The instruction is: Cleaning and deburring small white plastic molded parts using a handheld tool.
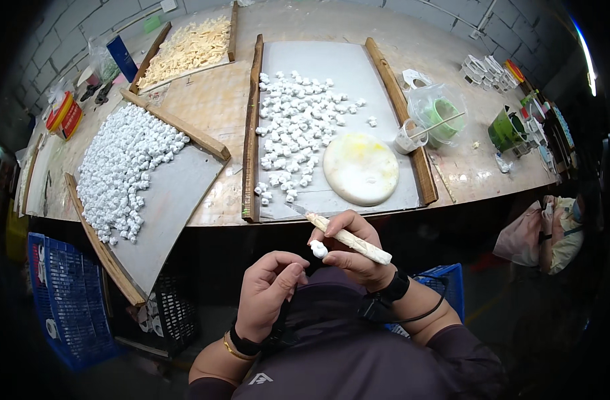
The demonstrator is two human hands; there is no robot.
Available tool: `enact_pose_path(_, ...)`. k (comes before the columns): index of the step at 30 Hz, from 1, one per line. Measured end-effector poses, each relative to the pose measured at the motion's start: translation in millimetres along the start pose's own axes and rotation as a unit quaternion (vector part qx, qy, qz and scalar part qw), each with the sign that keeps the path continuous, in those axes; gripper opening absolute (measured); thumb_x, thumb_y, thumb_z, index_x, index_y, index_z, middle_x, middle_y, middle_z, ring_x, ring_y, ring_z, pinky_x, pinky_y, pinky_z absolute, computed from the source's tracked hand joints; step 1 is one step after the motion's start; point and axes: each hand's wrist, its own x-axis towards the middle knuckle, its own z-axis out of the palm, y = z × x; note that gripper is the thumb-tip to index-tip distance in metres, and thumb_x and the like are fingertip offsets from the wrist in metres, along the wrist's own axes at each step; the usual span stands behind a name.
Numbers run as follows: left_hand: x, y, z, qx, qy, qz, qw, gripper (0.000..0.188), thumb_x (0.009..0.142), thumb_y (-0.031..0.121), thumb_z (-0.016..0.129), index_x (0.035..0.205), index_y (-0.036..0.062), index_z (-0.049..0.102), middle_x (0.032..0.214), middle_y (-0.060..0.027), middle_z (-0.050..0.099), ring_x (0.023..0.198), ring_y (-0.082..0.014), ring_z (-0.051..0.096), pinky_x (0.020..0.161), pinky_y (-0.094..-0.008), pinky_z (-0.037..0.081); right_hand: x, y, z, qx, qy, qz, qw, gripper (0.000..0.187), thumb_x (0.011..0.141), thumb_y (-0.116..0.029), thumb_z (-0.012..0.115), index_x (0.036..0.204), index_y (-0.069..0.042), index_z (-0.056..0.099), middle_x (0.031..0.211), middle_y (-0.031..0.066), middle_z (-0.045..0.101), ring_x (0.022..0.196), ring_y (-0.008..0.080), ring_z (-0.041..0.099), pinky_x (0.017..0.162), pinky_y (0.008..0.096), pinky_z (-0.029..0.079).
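My right hand [358, 250] is closed around a knife with a pale wrapped handle [350, 239]; its thin blade [296, 209] points left toward the table edge. A small white knobbly piece [318, 249] shows at the same hand's thumb and fingertips, below the handle. Just to the left, my left hand [273, 287] is curled with its thumb against the bent fingers; whatever might be between them is hidden. Beyond both hands, many similar white pieces [288, 120] lie scattered on a grey board [318, 57], beside a round white slab with a yellowish tint [361, 167].
Wooden rails [400, 107] flank the board. A tilted second board [175, 193] carries a dense heap of white pieces [122, 163]. Cream pieces [188, 50] fill a tray farther back. Right of the slab stand a cup with a stick [410, 139] and a green bowl [444, 120]. Blue crates [68, 293] sit below.
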Motion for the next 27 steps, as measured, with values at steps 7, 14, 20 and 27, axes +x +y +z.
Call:
enact_pose_path(7,3.3,-2.3,5.2,0.001,0.017,-0.024,1.000,0.016,0.094,0.015,0.059,0.098,-0.0010,0.060,0.076,-0.0049,0.062,0.058,-0.0033,0.048,0.054,-0.0164,0.038,-0.1,2.3,-9.5,-0.118,0.014,-0.036,0.992,0.031,0.082,0.001,0.070,0.107,-0.007,0.053,0.105,0.0063,0.061,0.084,0.0075,0.055,0.069,0.0208,0.046)
enact_pose_path(14,8.2,15.5,-26.8,0.061,0.096,0.024,0.993,0.009,0.092,0.008,0.059,0.094,0.0003,0.062,0.074,-0.0028,0.062,0.056,-0.0021,0.048,0.050,-0.0155,0.036,61.1,-57.0,-26.7,-0.553,0.028,-0.113,0.825,0.029,0.076,-0.010,0.077,0.099,-0.005,0.060,0.089,0.0076,0.062,0.078,0.0188,0.061,0.072,0.0279,0.049)
enact_pose_path(20,9.1,52.8,-85.2,0.203,0.178,0.059,0.961,0.010,0.090,0.008,0.060,0.096,0.0006,0.061,0.076,-0.0013,0.062,0.058,-0.0018,0.048,0.050,-0.0154,0.036,167.2,-97.3,-90.7,-0.677,0.044,-0.159,0.717,0.027,0.077,-0.013,0.075,0.096,-0.010,0.056,0.085,0.0096,0.063,0.080,0.0256,0.063,0.070,0.0331,0.050)
enact_pose_path(27,15.9,92.7,-171.6,0.433,0.261,0.128,0.853,0.010,0.084,0.007,0.064,0.092,-0.0006,0.065,0.070,-0.0044,0.063,0.063,-0.0091,0.059,0.059,-0.0227,0.047,267.4,-89.2,-161.9,-0.797,0.056,-0.132,0.586,0.027,0.075,-0.016,0.074,0.095,-0.014,0.056,0.087,0.0132,0.065,0.085,0.0362,0.062,0.071,0.0431,0.048)
